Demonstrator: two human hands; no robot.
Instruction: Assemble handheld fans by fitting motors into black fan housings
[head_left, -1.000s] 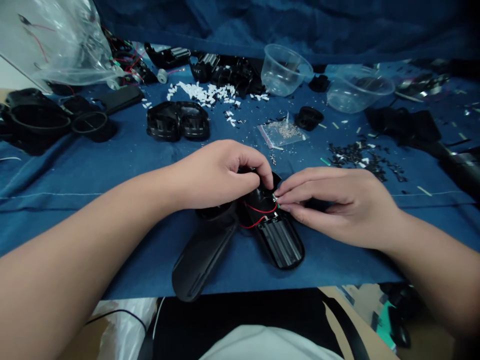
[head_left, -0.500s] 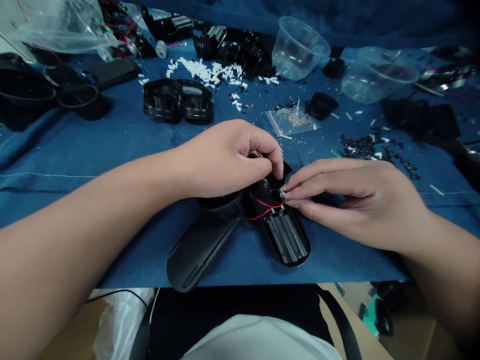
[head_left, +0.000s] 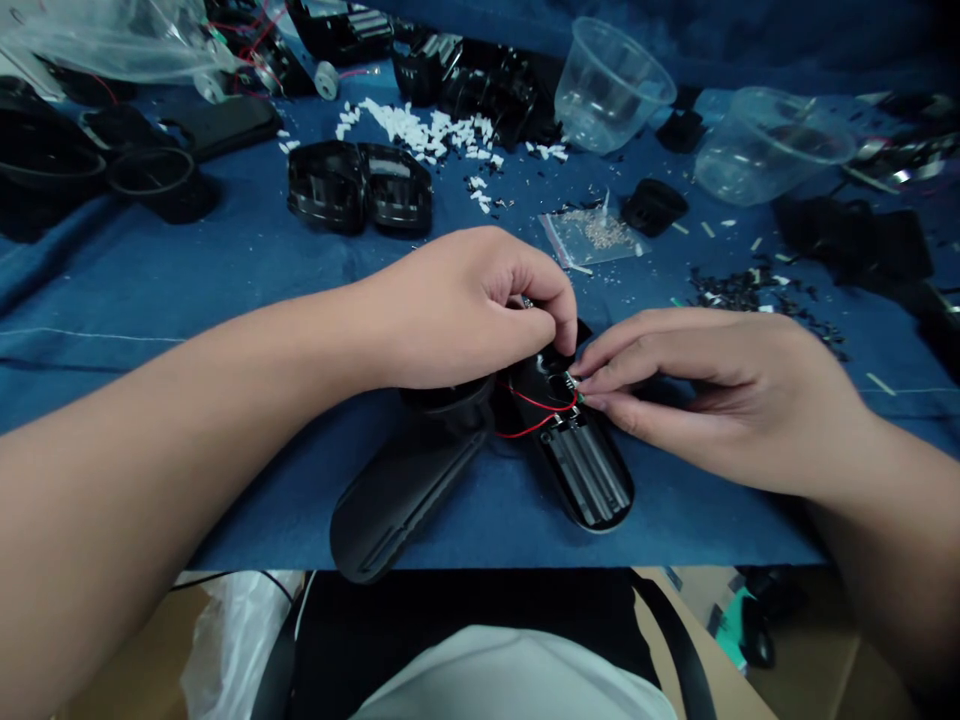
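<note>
Black housing (head_left: pixel 592 475): it lies on the cloth before you, grooved bay uppermost and towards your lap, far end beneath your left hand (head_left: pixel 480 310).
Left fingers: your thumb and index curl nearly together over that end; they seem to steady it, but whether they grip it is hidden.
Right hand (head_left: pixel 757 400): your fingertips are drawn together at the housing's right edge, pinching a small green-edged piece (head_left: pixel 580 397).
Red wires (head_left: pixel 553 408): loose loops across the housing, one reaching your right fingertips.
Just changed: your view has shifted, so the table sits higher in it than a second ago; hands and housing have barely moved against each other, suggesting the work is held at one spot.
Dark handle (head_left: pixel 405 500): left of the housing, reaching the table edge.
Blue cloth (head_left: pixel 255 260): strewn with white pieces (head_left: pixel 431 130) and black bits (head_left: pixel 742 290), a zip bag (head_left: pixel 592 235) between them.
Far side: two clear tubs (head_left: pixel 600 100).
Below the edge: your pale clothing (head_left: pixel 517 680).
</note>
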